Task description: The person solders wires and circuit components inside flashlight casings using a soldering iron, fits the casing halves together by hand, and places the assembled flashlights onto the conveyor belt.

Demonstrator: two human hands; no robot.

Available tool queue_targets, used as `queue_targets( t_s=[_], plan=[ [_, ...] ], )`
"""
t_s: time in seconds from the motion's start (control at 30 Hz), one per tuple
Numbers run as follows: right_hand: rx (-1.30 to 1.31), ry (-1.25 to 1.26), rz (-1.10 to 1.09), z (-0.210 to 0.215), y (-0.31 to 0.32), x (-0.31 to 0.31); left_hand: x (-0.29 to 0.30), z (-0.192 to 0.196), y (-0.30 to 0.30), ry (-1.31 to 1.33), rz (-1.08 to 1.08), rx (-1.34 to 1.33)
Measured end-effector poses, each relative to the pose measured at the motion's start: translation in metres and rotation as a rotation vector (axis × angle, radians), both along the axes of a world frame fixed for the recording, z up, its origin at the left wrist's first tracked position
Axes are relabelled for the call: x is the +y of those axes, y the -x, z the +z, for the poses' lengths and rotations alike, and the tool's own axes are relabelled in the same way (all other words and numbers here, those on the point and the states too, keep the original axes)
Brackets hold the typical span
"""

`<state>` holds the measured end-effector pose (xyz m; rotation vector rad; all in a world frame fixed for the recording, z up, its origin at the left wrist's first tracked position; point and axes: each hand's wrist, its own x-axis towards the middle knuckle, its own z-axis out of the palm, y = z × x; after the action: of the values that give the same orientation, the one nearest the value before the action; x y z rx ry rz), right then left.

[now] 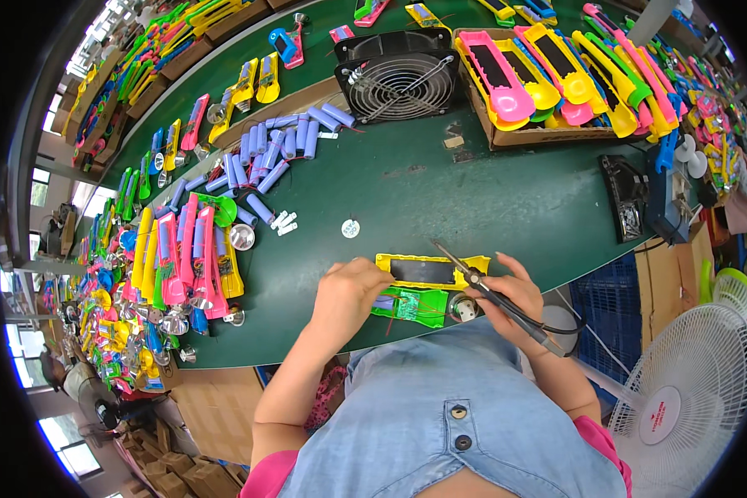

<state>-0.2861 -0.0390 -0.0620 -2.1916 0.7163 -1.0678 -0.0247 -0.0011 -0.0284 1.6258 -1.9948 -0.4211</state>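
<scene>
My right hand [510, 300] grips a soldering iron [506, 305] with a black handle. Its metal tip points up and left, over the right part of a yellow plastic casing [480, 264] with a dark panel in it. Just nearer to me lies a green casing [430, 315] with a green circuit board [407, 305] and a purple battery cell partly showing. A round silvery lamp head [463, 308] is at its right end. My left hand [347, 295] has its fingers pinched together at the left ends of both casings; what they hold is hidden.
Loose purple battery cells [266, 153] lie at back left, beyond stacked coloured casings [187, 253]. A black fan [398, 76] stands at the back beside a cardboard box [548, 138] of casings. A blue-grey box [671, 203] sits at right, near a white fan [681, 407].
</scene>
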Motion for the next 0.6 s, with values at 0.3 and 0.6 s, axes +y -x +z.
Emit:
queue_targets(
  t_s=[0.3,0.6],
  plan=[
    [-0.585,-0.912,-0.28,-0.013,-0.039,0.016,-0.035,-0.006,-0.008,-0.046,-0.239,-0.262],
    [-0.526,-1.081,-0.296,-0.007,-0.045,0.002,-0.032,-0.009,0.001,-0.042,-0.239,-0.481]
  ],
)
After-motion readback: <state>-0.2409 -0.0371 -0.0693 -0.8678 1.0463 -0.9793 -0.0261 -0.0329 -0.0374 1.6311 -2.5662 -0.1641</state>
